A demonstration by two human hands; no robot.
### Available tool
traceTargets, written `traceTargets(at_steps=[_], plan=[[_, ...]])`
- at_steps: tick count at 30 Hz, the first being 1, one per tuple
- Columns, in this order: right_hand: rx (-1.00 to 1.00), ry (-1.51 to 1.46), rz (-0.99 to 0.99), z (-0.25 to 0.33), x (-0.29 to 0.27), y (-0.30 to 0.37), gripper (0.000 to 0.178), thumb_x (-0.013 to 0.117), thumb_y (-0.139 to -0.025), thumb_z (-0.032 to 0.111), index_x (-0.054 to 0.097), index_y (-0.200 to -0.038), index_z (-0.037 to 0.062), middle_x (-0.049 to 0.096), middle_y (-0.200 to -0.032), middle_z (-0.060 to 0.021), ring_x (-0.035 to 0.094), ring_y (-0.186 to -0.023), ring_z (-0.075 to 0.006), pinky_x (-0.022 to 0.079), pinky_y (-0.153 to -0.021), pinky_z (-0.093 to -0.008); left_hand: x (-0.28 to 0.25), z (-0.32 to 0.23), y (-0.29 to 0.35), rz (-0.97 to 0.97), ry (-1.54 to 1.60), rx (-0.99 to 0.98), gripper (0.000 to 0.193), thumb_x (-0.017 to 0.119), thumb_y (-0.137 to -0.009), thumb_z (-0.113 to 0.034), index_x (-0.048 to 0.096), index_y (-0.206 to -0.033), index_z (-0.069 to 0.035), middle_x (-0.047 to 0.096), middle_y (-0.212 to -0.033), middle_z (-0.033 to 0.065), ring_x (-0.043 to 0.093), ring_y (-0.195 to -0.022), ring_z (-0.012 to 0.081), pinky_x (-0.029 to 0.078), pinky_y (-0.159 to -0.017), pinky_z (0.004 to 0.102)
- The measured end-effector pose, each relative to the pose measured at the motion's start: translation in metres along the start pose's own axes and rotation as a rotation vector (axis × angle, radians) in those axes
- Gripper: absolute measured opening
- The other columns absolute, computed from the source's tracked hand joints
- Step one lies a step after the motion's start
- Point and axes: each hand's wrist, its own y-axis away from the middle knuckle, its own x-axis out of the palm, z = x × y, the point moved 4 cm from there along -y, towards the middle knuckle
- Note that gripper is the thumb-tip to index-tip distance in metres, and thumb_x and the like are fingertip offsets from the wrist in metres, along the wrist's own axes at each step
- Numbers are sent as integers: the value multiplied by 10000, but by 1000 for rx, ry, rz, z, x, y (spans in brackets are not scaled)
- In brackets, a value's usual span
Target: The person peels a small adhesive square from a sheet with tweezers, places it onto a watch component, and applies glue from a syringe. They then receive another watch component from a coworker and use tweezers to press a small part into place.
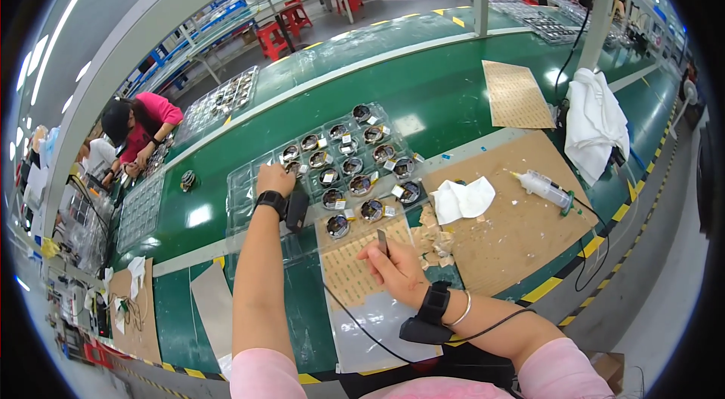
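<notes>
A clear plastic tray (240,199) holds several round assemblies (352,166) with dark centres, metal rims and small white tags. My left hand (276,180) reaches over its left part, fingers curled in beside a round assembly (293,167). What those fingertips grip, if anything, is hidden. Near the tray's front edge, my right hand (396,271) is closed around a thin flat metal tool (383,242) that points upward. Below the tray lies a patterned tan adhesive sheet (347,274), partly under a translucent sheet (370,335).
On the right, a brown board (521,225) carries a white cloth (463,200), paper scraps (432,240) and a syringe (542,189). A white cloth bundle (595,123) hangs by the frame post. One loose round part (187,181) sits left. A co-worker (143,131) works far left.
</notes>
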Motion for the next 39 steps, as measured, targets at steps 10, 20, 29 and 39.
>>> traceTargets(at_steps=[10,20,29,39], plan=[[71,-104,27,3,5,2,286,483,-999,255,614,-926,12,530,-645,7,475,-575,-64,392,-540,-226,-21,22,14,-280,694,92,242,650,-840,-162,598,-1006,6,654,-938,176,675,-809,285,559,-717,370],[-203,187,164,18,20,12,172,670,-862,76,596,-1010,27,567,-782,9,471,-564,-48,385,-517,-204,-76,-76,168,124,1310,119,152,510,-956,-74,480,-1093,-15,614,-944,68,666,-791,157,527,-644,267],[-385,291,251,23,33,24,386,747,-724,13,588,-1075,36,548,-809,-40,506,-568,-119,436,-538,-250,-62,-119,189,90,1662,-127,129,512,-966,-106,525,-1069,-30,624,-900,57,633,-717,133,487,-653,267],[-568,265,71,27,21,32,363,724,-690,-30,602,-1025,39,545,-732,-23,513,-568,-92,409,-504,-222,-52,-146,187,-36,1628,-96,118,488,-975,-109,532,-1068,-51,626,-889,50,617,-721,135,483,-627,266]])
